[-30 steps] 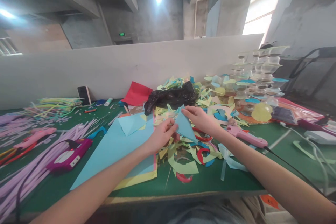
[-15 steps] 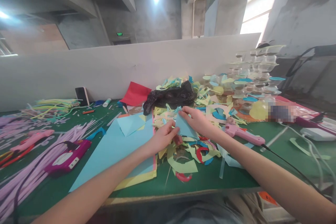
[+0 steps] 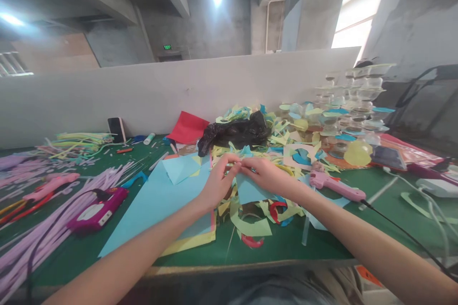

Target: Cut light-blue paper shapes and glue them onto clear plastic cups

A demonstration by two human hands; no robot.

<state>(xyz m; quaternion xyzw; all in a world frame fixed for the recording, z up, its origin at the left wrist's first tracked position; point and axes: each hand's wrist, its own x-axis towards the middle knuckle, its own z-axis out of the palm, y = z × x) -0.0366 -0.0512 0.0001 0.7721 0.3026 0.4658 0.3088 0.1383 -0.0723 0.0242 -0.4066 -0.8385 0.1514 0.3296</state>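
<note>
The left hand point(image 3: 222, 178) and the right hand point(image 3: 264, 175) meet, their fingers narrow, pinching the upper edge of a small light-blue paper piece point(image 3: 252, 193). It is above pale-green curved paper scraps point(image 3: 255, 228) on the green worktop point(image 3: 286, 249), beside a large light-blue paper sheet point(image 3: 152, 195).

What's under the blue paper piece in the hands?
Pale green scraps and a red curl show just past the lower edge of the blue paper piece. Whatever lies directly beneath it is covered.
</note>
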